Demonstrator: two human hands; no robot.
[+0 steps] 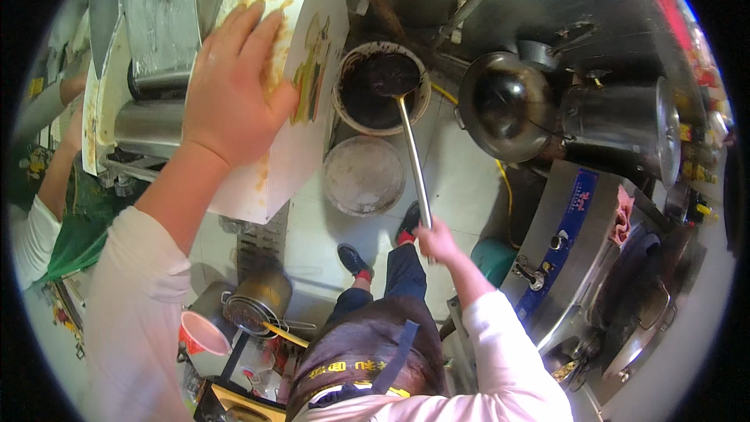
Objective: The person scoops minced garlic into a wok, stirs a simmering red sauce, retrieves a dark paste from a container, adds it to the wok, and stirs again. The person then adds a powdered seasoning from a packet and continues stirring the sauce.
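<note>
My left hand (240, 88) rests with spread fingers on the stained white top panel of a machine with metal rollers (149, 124). My right hand (436, 240) is closed around the long metal handle of a ladle (413, 158). The ladle's bowl end lies in dark, nearly black contents inside a round bucket (425, 106) with a smeared rim, standing on the floor ahead of me. How deep the bowl end sits cannot be told. Just nearer to me than the bucket, a round, dusty-looking lid (364, 176) lies on the tiled floor.
At the right stand a wok (507, 106), a large steel pot (615, 123) and a steel stove (551, 246) with knobs. A yellow hose (505, 187) runs over the floor. Pots (263, 293) and a red bucket (205, 333) are at the lower left. Another person's arm (58, 170) shows at the far left.
</note>
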